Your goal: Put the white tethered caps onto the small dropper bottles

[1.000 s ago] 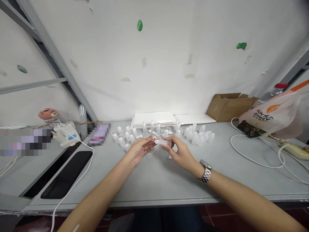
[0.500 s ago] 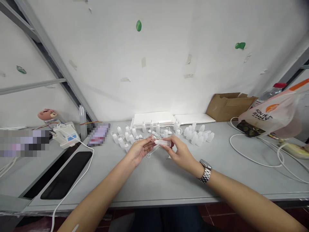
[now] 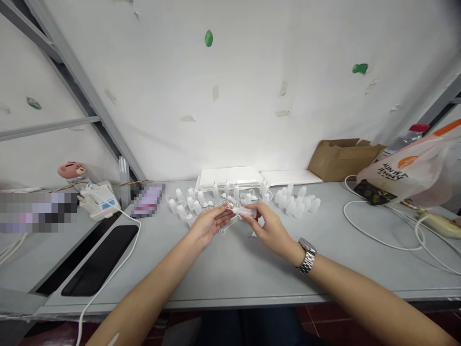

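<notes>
A small translucent plastic squeeze bottle [image 3: 245, 211] lies sideways above the table between my hands. My right hand [image 3: 267, 222] grips its body with thumb and fingers, the nozzle end pointing left. My left hand [image 3: 209, 224] pinches at that nozzle end with thumb and index finger, the other fingers held out below; the small cap there is partly hidden. Behind and left of my hands stand several similar bottles [image 3: 181, 213] with thin tips and looped cap straps. A cluster of bottles without visible tips [image 3: 298, 208] is on the right. Small white caps and straps [image 3: 222, 231] lie near my fingers.
Flat white boards [image 3: 230, 175] are stacked against the wall, beside an open cardboard box [image 3: 345, 158]. At right are a plastic bag [image 3: 406, 168] and looped white cable [image 3: 382, 244]. At left lie a black pad [image 3: 104, 259], a phone [image 3: 148, 200] and a power strip [image 3: 99, 199].
My hands stay almost in place with the bottle between them. The whole view has shifted very slightly.
</notes>
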Demonstrator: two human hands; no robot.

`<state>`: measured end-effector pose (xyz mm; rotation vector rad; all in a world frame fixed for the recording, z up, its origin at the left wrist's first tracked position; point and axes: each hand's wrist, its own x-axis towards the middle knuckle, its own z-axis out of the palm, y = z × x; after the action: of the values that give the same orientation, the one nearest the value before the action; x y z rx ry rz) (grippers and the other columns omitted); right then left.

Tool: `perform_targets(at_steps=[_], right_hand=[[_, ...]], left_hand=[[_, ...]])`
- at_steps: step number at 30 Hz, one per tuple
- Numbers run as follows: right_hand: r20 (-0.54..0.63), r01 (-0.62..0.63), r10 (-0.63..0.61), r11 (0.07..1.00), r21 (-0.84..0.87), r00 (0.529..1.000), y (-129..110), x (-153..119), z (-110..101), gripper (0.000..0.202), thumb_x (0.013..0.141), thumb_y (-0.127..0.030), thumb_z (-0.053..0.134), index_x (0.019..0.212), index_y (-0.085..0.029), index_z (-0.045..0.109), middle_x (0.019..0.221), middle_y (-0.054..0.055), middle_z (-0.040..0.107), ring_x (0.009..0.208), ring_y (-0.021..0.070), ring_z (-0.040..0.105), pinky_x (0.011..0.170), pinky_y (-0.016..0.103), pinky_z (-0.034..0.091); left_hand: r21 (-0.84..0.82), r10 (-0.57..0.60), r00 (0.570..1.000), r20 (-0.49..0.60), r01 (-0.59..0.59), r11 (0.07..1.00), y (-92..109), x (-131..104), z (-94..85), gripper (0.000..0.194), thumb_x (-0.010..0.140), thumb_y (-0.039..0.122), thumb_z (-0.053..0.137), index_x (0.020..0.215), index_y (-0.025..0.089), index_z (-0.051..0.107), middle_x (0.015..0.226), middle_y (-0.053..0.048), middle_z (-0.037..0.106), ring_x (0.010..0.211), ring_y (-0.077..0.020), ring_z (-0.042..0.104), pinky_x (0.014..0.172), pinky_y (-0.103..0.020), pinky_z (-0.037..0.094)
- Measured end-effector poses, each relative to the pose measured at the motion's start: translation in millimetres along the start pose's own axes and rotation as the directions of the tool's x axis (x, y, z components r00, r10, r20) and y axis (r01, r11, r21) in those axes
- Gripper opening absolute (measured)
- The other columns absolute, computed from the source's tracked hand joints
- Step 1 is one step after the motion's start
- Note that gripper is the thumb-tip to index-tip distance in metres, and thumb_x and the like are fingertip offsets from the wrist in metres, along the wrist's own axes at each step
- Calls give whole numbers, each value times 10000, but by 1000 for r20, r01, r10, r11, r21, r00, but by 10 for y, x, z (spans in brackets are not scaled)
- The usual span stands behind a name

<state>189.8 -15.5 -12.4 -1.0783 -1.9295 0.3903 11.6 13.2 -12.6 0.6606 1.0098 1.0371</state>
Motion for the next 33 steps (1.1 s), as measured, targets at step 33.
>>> perform_targets(at_steps=[33], right_hand=[[30,-8,9,1000,-28,1000,18,1,-6,210,862,-326,474,1009,-186,530,808,54,592,688,166,514,631,316,433]], left_hand=[[21,13,1000,-2,-12,1000,3,-14,-2,212,654,283,715,810,144,677,811,-80,711,816,-162,655,703,-211,483]])
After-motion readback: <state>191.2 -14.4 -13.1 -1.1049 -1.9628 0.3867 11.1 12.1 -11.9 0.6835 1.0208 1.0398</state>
